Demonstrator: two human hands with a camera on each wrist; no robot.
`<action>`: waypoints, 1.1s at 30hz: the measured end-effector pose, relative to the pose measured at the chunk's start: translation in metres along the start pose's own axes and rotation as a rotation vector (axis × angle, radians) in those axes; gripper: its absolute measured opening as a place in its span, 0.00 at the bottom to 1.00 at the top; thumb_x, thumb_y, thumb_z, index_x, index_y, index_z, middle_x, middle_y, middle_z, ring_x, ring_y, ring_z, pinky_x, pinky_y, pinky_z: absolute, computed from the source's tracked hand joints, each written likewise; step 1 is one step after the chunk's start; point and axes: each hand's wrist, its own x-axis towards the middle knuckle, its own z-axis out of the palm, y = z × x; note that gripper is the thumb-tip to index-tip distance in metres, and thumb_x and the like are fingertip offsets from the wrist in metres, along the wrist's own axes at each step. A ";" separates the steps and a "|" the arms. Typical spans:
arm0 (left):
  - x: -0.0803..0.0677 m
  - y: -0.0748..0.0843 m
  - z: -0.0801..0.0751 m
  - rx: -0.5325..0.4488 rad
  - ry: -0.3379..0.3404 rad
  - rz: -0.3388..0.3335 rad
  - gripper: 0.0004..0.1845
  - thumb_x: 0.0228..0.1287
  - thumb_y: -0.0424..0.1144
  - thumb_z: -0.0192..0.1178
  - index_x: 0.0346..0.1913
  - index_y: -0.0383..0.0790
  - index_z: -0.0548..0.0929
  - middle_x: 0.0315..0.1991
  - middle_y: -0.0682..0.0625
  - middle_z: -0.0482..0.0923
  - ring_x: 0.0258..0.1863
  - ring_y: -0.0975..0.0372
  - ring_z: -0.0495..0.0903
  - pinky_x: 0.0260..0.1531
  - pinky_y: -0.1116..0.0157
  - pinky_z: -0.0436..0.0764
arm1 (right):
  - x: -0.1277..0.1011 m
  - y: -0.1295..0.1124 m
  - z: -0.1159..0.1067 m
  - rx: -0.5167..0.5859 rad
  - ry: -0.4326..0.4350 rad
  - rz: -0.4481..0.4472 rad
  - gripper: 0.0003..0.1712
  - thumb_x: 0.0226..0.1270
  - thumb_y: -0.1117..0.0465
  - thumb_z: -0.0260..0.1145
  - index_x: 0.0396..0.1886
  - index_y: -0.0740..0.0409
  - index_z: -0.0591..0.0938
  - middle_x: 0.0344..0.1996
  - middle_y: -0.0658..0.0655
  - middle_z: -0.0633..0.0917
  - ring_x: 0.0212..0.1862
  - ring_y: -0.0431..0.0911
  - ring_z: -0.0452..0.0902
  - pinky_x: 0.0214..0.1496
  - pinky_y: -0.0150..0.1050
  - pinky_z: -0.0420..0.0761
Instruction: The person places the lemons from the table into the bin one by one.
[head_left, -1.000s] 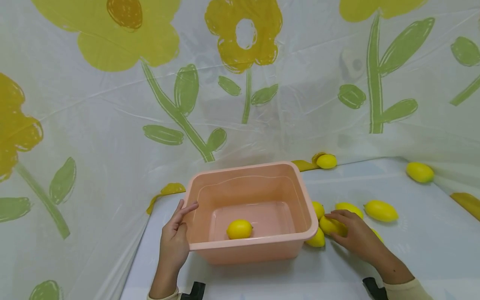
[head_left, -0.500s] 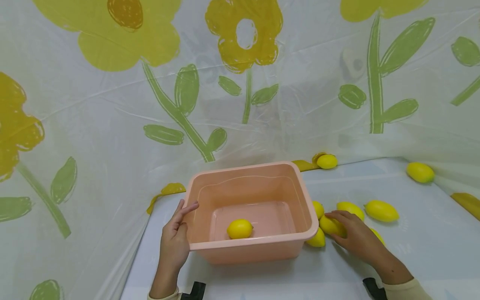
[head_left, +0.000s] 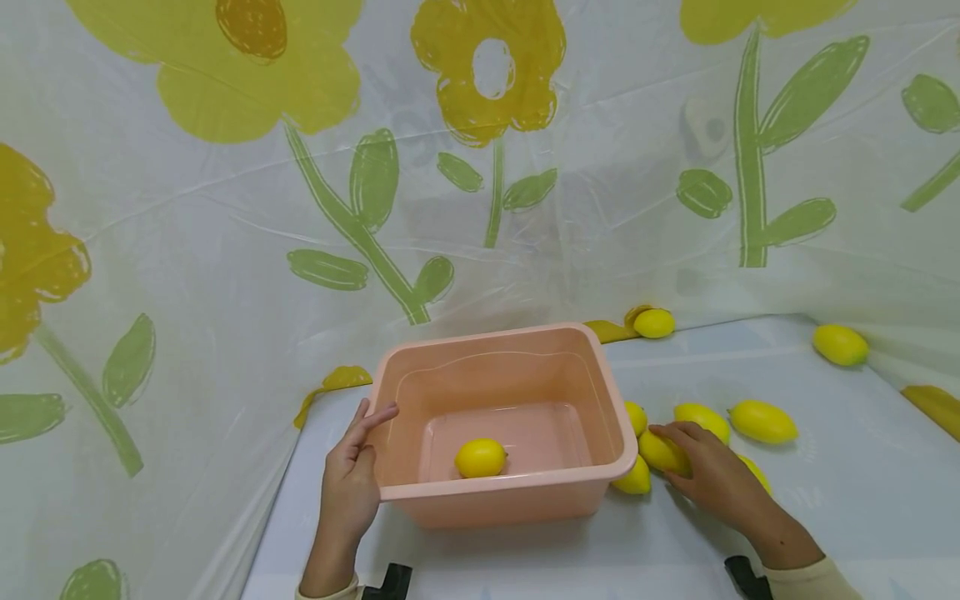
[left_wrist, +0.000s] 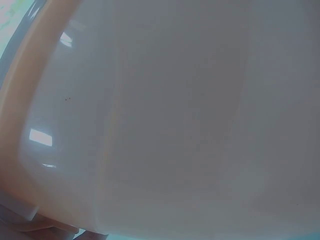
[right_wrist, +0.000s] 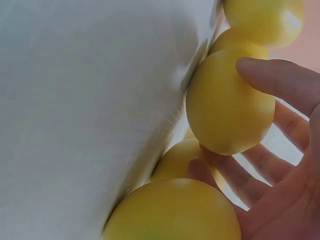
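Your right hand [head_left: 712, 475] is closing a little tighter around the lemon [head_left: 662, 452] beside the tub [head_left: 517, 500], its wrist drawing slightly toward you compared with a second ago. The lemon is shifting barely at all under your fingers [right_wrist: 280, 82]. The change is very small.

Bright, even light with soft shadows; both wrist views are blurred close-ups with faint glare.

left hand [head_left: 347, 487] flat, fingers straight, thumb raised, right hand [head_left: 716, 475] reaching forward, fingers [right_wrist: 272, 80] curled in a grip
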 end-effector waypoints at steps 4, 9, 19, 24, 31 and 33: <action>0.000 0.000 -0.001 0.006 -0.001 -0.002 0.30 0.67 0.19 0.37 0.58 0.44 0.83 0.64 0.52 0.79 0.79 0.66 0.50 0.77 0.46 0.52 | 0.000 0.001 0.000 -0.014 -0.005 0.004 0.37 0.51 0.64 0.79 0.64 0.59 0.77 0.58 0.67 0.79 0.59 0.63 0.76 0.58 0.62 0.78; -0.001 -0.001 -0.002 0.020 -0.002 -0.008 0.29 0.68 0.20 0.37 0.59 0.43 0.83 0.67 0.53 0.76 0.79 0.67 0.51 0.76 0.47 0.54 | 0.000 0.001 0.001 -0.033 -0.001 0.003 0.39 0.50 0.65 0.79 0.65 0.59 0.76 0.58 0.67 0.79 0.58 0.62 0.77 0.56 0.61 0.79; 0.000 -0.001 -0.001 0.010 -0.005 -0.001 0.30 0.67 0.19 0.36 0.58 0.43 0.83 0.66 0.52 0.77 0.79 0.67 0.50 0.77 0.46 0.52 | 0.000 -0.001 0.001 -0.031 -0.027 0.019 0.38 0.52 0.65 0.78 0.65 0.60 0.76 0.61 0.67 0.79 0.62 0.65 0.75 0.60 0.63 0.76; 0.000 -0.002 -0.001 0.003 -0.008 0.005 0.30 0.67 0.19 0.36 0.59 0.43 0.83 0.72 0.50 0.70 0.79 0.64 0.50 0.76 0.45 0.52 | -0.001 -0.002 -0.001 -0.011 -0.037 0.016 0.38 0.53 0.65 0.77 0.65 0.61 0.75 0.61 0.67 0.79 0.63 0.65 0.74 0.61 0.64 0.75; -0.001 -0.002 -0.002 0.004 -0.018 -0.003 0.30 0.68 0.20 0.35 0.60 0.45 0.82 0.77 0.50 0.60 0.80 0.61 0.50 0.75 0.43 0.55 | -0.003 -0.004 -0.005 0.002 -0.008 -0.008 0.39 0.53 0.65 0.78 0.66 0.60 0.74 0.60 0.65 0.79 0.62 0.63 0.75 0.61 0.63 0.76; -0.001 -0.002 -0.002 0.006 -0.020 -0.002 0.30 0.68 0.20 0.35 0.61 0.43 0.81 0.77 0.50 0.61 0.80 0.61 0.50 0.75 0.43 0.55 | -0.004 -0.004 -0.006 0.005 -0.005 -0.007 0.38 0.53 0.65 0.77 0.66 0.60 0.74 0.60 0.65 0.80 0.62 0.63 0.75 0.61 0.63 0.76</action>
